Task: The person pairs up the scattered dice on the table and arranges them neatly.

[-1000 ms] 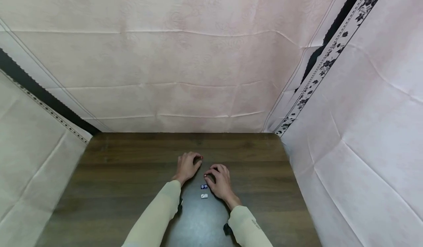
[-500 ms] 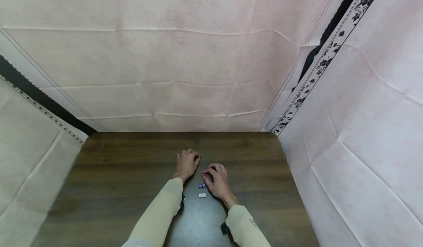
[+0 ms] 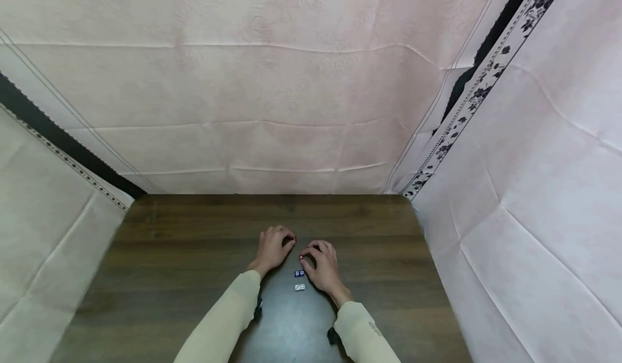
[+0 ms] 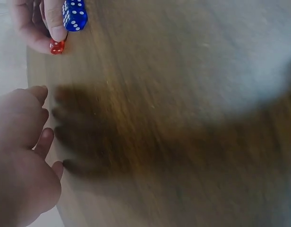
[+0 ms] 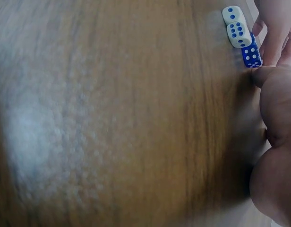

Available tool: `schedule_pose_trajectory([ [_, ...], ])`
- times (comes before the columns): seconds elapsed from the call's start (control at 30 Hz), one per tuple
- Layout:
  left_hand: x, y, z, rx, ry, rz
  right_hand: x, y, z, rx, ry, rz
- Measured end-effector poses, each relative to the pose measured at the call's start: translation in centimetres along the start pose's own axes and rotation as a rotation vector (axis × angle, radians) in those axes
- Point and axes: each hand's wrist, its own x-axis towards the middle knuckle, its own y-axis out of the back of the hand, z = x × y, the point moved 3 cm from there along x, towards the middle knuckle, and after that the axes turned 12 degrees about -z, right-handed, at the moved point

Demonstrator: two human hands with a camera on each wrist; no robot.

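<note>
My left hand pinches a small red die between thumb and forefinger, over the far middle of the table; that die is hidden in the left wrist view. Slightly nearer and to the right, my right hand holds another red die at its fingertips, low at the tabletop. Right beside that hand lies a pair of blue dice with white pips, set side by side. A pair of white dice with blue pips forms a parallel row nearer to me.
All this is on a brown wood-grain table with rounded far corners. Pale cloth hangs behind it and along both sides. Black wrist straps sit under the cream sleeves.
My left hand, with its red die, has come slightly nearer to me. The right hand and the blue and white dice stay in place; the head view shifts a little.
</note>
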Motion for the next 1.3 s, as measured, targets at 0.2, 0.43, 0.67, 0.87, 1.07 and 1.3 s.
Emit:
schedule_pose_trajectory([
  [0.2, -1.5, 0.2, 0.1, -0.031, -0.066, 0.000, 0.0, -0.2, 0.2, -0.013, -0.005, -0.003],
  [0.43, -3.2, 0.0, 0.4, -0.009, -0.130, 0.016, -0.1, 0.1, 0.1, -0.006, -0.019, -0.024],
  [0.67, -4.4, -0.4, 0.6, -0.036, -0.154, 0.007, -0.1, 0.0, 0.1, -0.005, -0.014, -0.017],
  [0.87, -4.8, -0.8, 0.6, -0.059, -0.140, -0.003, -0.1, -0.1, 0.1, 0.016, -0.028, -0.032],
  [1.07, -4.8, -1.5, 0.4, -0.030, -0.133, 0.012, -0.1, 0.0, 0.0, 0.003, -0.030, -0.026],
  [1.3, -5.0, -2.0, 0.3, 0.002, -0.128, 0.028, -0.1, 0.0, 0.0, -0.003, -0.033, -0.017],
])
